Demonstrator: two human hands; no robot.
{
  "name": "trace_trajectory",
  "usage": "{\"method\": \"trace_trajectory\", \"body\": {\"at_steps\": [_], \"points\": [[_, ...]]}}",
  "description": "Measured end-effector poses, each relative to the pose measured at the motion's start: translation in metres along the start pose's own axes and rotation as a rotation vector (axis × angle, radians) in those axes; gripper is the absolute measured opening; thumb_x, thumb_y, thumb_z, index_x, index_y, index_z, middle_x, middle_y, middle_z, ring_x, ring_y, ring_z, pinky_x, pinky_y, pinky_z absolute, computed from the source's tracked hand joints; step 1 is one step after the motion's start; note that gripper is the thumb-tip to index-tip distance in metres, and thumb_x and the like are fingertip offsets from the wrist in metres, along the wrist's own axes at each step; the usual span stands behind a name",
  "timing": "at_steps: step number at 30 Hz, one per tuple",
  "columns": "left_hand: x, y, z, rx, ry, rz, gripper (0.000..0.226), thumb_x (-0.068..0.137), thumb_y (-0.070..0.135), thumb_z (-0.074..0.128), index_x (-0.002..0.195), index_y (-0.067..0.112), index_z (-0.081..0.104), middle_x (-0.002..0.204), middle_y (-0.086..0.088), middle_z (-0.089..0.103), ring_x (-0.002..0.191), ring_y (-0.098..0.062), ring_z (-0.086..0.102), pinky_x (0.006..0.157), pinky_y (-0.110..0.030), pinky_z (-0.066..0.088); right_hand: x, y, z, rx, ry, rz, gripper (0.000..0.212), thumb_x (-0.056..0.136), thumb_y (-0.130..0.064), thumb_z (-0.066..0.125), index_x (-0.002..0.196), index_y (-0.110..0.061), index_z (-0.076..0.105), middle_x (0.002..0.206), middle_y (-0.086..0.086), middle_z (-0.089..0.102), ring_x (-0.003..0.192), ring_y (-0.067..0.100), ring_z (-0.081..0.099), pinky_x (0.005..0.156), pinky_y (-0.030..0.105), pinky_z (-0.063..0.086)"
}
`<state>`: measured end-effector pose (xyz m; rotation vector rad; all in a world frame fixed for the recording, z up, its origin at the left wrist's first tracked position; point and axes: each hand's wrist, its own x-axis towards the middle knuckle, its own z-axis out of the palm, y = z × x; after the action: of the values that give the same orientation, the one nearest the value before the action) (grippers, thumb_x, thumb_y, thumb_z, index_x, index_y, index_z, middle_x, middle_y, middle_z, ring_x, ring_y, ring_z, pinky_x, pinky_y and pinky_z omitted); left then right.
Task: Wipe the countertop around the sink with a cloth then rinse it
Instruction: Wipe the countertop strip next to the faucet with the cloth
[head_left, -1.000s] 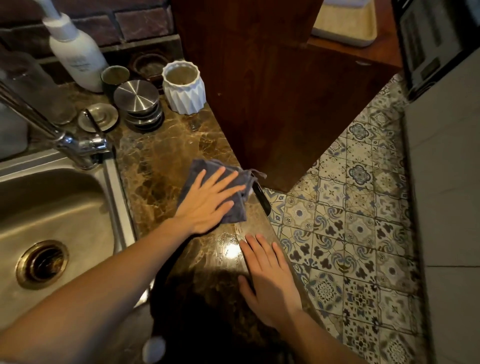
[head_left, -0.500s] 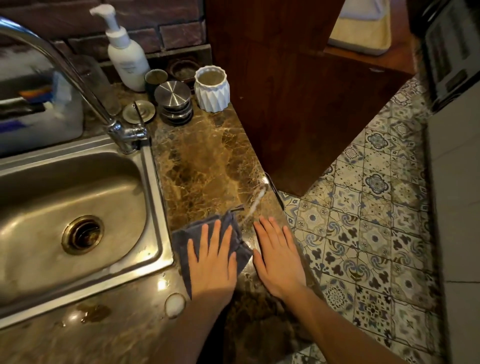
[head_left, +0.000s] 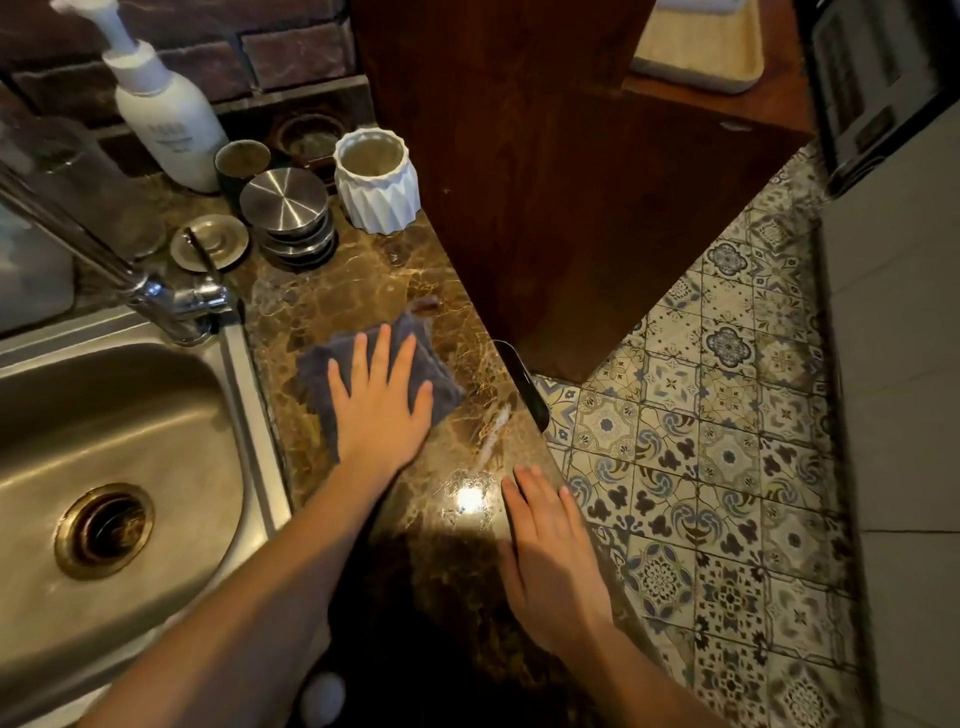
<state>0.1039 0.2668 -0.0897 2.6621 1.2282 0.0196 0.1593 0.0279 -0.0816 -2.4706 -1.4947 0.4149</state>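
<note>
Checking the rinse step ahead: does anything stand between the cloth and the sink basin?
Nothing visible does. The cloth lies flat under the left hand on the countertop, beside the sink; only its low rim separates them.

Head view, sole camera: worn high, angled steeply forward and down, close over the brown veined marble countertop (head_left: 363, 291). Frame spans stainless steel sink basin (head_left: 119, 415) at left to blue patterned floor tiles (head_left: 727, 467) at right.
</note>
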Motion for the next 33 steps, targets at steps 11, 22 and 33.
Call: {"method": "trace_trajectory", "body": {"at_steps": [11, 22, 33], "points": [[0.013, 0.003, 0.002, -0.034, 0.005, 0.077, 0.054, 0.099, 0.044, 0.034, 0.15, 0.027, 0.028, 0.161, 0.001, 0.01, 0.148, -0.024, 0.002, 0.115, -0.055, -0.003, 0.001, -0.001, 0.0, -0.074, -0.016, -0.02, 0.06, 0.096, -0.036, 0.029, 0.151, -0.012, 0.021, 0.158, 0.006, 0.02, 0.147, 0.019, 0.009, 0.116, 0.041, 0.005], [-0.162, 0.019, 0.02, 0.0, -0.01, -0.003, 0.061, 0.093, 0.048, 0.025, 0.148, 0.025, 0.033, 0.158, -0.004, 0.023, 0.145, -0.029, 0.019, 0.11, -0.059, 0.008, -0.026, 0.008, -0.001, -0.184, -0.084, -0.108, 0.077, 0.094, -0.057, 0.026, 0.153, -0.013, 0.003, 0.161, 0.007, -0.002, 0.147, 0.025, -0.009, 0.116, 0.048, -0.002], [-0.17, 0.021, 0.02, -0.03, -0.035, -0.069, 0.058, 0.096, 0.046, 0.019, 0.149, 0.026, 0.029, 0.159, -0.001, 0.019, 0.146, -0.027, 0.012, 0.113, -0.058, 0.008, -0.057, 0.012, 0.0, -0.164, -0.098, -0.076, 0.085, 0.091, -0.061, 0.031, 0.152, -0.005, 0.008, 0.16, 0.011, 0.004, 0.148, 0.022, -0.003, 0.115, 0.046, 0.003]]}}
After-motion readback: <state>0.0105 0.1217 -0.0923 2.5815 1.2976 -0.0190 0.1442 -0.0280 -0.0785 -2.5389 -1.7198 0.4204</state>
